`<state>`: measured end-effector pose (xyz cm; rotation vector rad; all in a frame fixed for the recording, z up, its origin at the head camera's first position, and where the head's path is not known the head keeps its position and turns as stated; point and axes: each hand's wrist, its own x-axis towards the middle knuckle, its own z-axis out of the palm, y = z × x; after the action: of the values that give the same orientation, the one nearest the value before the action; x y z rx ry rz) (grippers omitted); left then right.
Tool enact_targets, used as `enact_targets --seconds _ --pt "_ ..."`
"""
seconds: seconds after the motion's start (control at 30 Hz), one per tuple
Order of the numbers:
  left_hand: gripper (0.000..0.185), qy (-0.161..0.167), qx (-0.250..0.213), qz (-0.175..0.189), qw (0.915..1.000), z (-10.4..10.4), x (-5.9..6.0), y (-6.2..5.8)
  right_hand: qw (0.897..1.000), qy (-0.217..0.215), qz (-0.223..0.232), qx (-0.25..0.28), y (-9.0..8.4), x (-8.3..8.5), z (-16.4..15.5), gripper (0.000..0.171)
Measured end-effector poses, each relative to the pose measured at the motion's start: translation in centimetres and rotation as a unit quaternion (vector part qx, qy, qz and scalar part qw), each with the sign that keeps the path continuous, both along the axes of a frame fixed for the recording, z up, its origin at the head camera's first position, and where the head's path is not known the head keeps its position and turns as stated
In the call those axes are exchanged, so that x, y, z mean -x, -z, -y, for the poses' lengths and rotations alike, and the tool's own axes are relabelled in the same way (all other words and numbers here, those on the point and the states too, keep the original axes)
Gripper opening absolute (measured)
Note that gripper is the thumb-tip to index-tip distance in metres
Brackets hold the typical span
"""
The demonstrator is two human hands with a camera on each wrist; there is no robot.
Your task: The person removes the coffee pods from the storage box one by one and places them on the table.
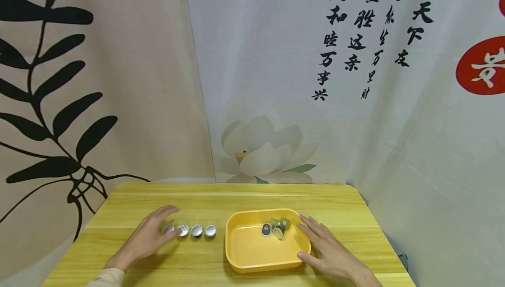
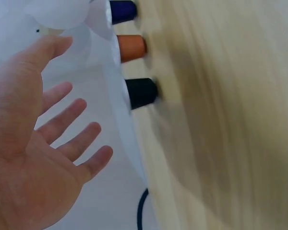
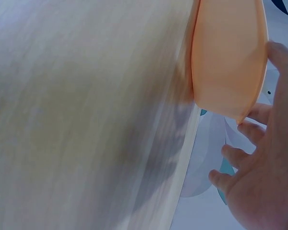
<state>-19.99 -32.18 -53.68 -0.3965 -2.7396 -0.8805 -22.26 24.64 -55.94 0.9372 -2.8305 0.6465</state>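
Several coffee capsules stand in a row on the table with silver foil lids up; one capsule [image 1: 210,231] ends the row on its right. My left hand [image 1: 147,237] hovers at the row's left end, thumb and fingers spread and holding nothing. In the left wrist view a dark capsule [image 2: 142,93], an orange capsule [image 2: 132,48] and a blue capsule [image 2: 123,11] stand past the fingertips. My right hand [image 1: 329,252] rests along the right side of a yellow tray [image 1: 248,266], fingers extended, fingertips right at its rim. Several more capsules [image 1: 278,233] lie jumbled inside the tray.
The wooden table [image 1: 189,269] has rounded far corners. Close behind it hangs a pale curtain [image 1: 268,81] printed with a plant, a lotus and dark lettering.
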Motion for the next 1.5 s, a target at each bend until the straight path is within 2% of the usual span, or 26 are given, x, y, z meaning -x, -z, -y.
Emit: enact_targets --seconds 0.33,0.47,0.77,1.1,1.5 --pt "0.067 0.039 -0.009 0.008 0.9992 -3.0 0.0 -2.5 1.000 0.002 0.002 -0.001 -0.3 -0.1 0.1 0.073" --pt "0.069 0.052 -0.014 0.014 0.9984 -4.4 0.2 -3.1 1.000 0.002 -0.005 -0.004 -0.4 -0.2 0.1 0.072" --pt "0.077 0.101 -0.001 0.041 0.9940 -8.0 0.8 -3.7 1.000 0.003 -0.008 -0.002 -0.3 -0.5 0.3 0.072" --pt "0.075 0.177 0.021 0.011 0.9838 -12.7 1.7 -4.3 1.000 -0.002 -0.019 -0.001 -0.3 -0.4 0.2 0.071" --pt "0.073 0.218 0.055 0.043 0.9735 -16.8 2.6 -4.4 1.000 0.006 0.002 -0.005 0.0 -0.3 0.1 0.073"
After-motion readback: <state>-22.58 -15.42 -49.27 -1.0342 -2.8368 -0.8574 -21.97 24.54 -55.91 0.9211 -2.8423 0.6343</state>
